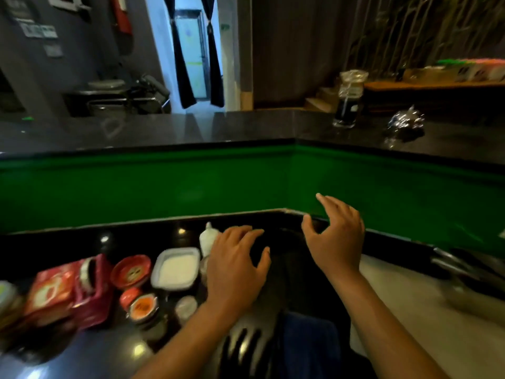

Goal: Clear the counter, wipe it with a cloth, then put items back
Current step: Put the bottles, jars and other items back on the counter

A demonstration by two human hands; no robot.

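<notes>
From the head view, I am holding both hands above the dark counter (82,348). My left hand (235,269) is spreading its fingers, gripping nothing; my right hand (336,239) is hovering beside it, fingers loosely apart, empty too. Left of my left hand, a white tub (176,268), a red bowl (131,270), small jars (143,307) and a red packet (68,291) are crowding together. A blue cloth (308,340) is lying just below my wrists. I judge clearing barely begun, with wiping and returning still ahead.

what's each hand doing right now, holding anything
Left hand: open, fingers spread, holding nothing.
Right hand: open, fingers loosely curved, holding nothing.
</notes>
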